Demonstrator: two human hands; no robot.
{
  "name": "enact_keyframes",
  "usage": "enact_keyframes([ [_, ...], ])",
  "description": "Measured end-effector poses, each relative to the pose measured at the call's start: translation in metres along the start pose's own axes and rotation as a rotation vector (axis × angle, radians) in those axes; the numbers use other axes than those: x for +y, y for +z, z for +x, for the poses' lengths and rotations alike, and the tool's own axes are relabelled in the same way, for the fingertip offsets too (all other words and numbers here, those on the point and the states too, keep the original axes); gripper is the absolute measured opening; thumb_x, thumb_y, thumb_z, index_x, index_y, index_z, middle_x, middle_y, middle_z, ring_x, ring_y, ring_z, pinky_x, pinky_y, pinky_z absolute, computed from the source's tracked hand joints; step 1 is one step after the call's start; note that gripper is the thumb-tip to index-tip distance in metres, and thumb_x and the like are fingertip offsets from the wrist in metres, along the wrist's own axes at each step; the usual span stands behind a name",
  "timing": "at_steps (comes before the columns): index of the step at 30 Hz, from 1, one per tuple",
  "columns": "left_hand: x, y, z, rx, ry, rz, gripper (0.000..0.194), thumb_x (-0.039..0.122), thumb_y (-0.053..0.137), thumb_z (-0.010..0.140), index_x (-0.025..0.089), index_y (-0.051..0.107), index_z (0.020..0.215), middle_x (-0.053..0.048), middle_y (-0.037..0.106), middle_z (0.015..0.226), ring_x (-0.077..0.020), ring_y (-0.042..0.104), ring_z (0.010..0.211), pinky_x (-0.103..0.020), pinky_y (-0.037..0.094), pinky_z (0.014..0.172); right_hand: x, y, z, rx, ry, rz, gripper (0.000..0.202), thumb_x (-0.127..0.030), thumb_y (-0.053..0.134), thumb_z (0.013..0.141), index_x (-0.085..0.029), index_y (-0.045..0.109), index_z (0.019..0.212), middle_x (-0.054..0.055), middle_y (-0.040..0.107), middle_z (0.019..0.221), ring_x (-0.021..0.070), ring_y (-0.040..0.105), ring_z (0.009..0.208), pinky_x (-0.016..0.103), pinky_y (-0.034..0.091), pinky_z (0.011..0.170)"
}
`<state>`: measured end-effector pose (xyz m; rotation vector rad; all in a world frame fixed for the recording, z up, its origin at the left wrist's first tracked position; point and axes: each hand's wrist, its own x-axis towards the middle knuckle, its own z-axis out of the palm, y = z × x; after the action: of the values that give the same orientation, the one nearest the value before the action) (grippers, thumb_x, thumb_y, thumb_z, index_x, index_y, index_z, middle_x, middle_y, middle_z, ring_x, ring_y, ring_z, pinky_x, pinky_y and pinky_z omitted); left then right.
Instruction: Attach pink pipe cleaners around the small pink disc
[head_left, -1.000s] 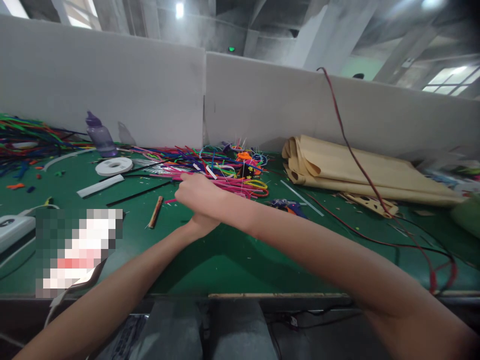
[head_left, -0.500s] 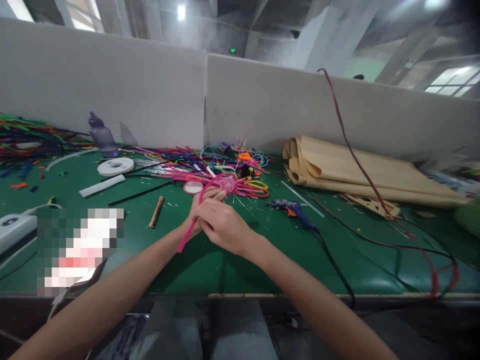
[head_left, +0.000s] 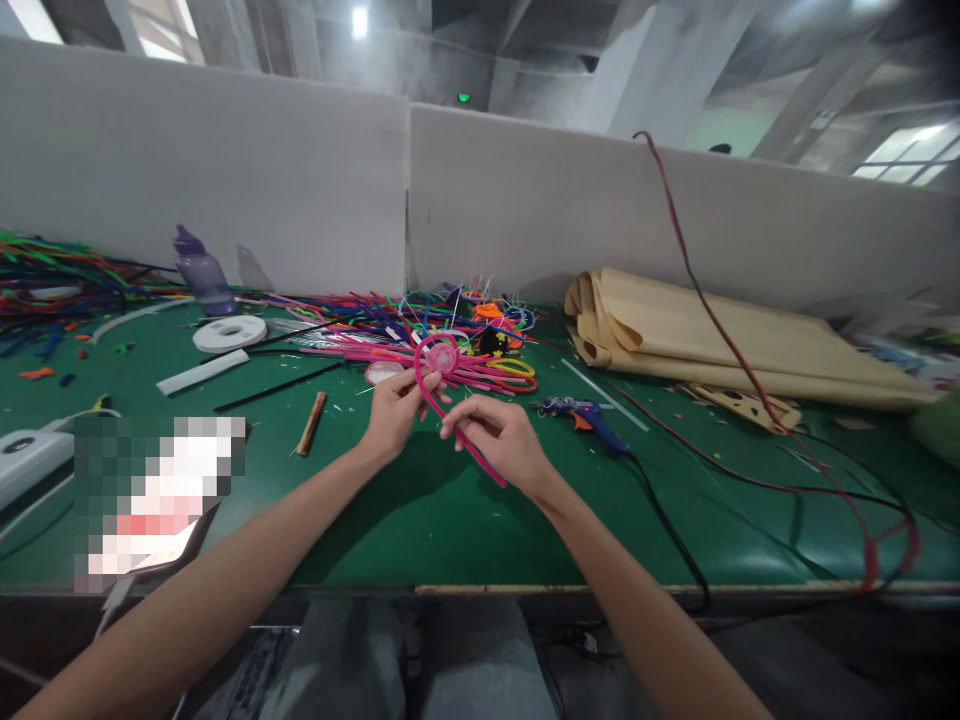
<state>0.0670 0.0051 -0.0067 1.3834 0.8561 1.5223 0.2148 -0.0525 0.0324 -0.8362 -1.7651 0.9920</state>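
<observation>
Here, pink coil (head_left: 442,357) sits just beyond left grip (head_left: 393,408), pinched at edge; right grip (head_left: 501,440) clasps curving pink strand (head_left: 487,467).

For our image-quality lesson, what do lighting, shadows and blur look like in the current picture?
Head view: the ceiling light glares white, and the purple bottle casts shadow on the pale partition; head view: the tabletop darkens below the left hand and right hand; head view, lower right: the red cable loop looks soft; head view, left: blocky pixels mask the phone.
</observation>
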Motion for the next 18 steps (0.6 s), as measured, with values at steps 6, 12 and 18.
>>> enact_keyframes([
  [6, 0.0, 0.001, 0.0, -0.049, 0.021, 0.009, 0.026, 0.04, 0.066, 0.073, 0.014, 0.069, 0.074, 0.0, 0.061, 0.061, -0.0054, 0.042, 0.041, -0.02, 0.031, 0.037, 0.01, -0.002, 0.013, 0.17, 0.1, 0.04, 0.053, -0.04, 0.055, 0.081, -0.022, 0.04, 0.129, -0.003, 0.06, 0.06, 0.0121, 0.058, 0.05, 0.021, 0.043, 0.042],
  [12, 0.001, 0.002, -0.001, -0.053, 0.01, 0.008, 0.027, 0.041, 0.066, 0.072, 0.014, 0.069, 0.073, 0.003, 0.047, 0.052, -0.0049, 0.038, 0.04, -0.019, 0.029, 0.037, 0.008, 0.002, 0.024, 0.242, 0.103, -0.039, 0.065, -0.041, 0.057, 0.079, -0.024, 0.034, 0.136, -0.006, 0.056, 0.052, 0.0101, 0.052, 0.04, 0.018, 0.039, 0.035],
  [18, -0.004, -0.001, 0.001, -0.096, -0.081, -0.024, 0.028, 0.041, 0.067, 0.071, 0.015, 0.069, 0.079, 0.003, 0.049, 0.056, -0.0041, 0.037, 0.041, -0.019, 0.028, 0.038, 0.018, 0.005, 0.029, 0.267, 0.114, 0.03, 0.062, -0.039, 0.062, 0.075, -0.022, 0.042, 0.131, -0.006, 0.056, 0.049, 0.0106, 0.051, 0.037, 0.018, 0.036, 0.032],
])
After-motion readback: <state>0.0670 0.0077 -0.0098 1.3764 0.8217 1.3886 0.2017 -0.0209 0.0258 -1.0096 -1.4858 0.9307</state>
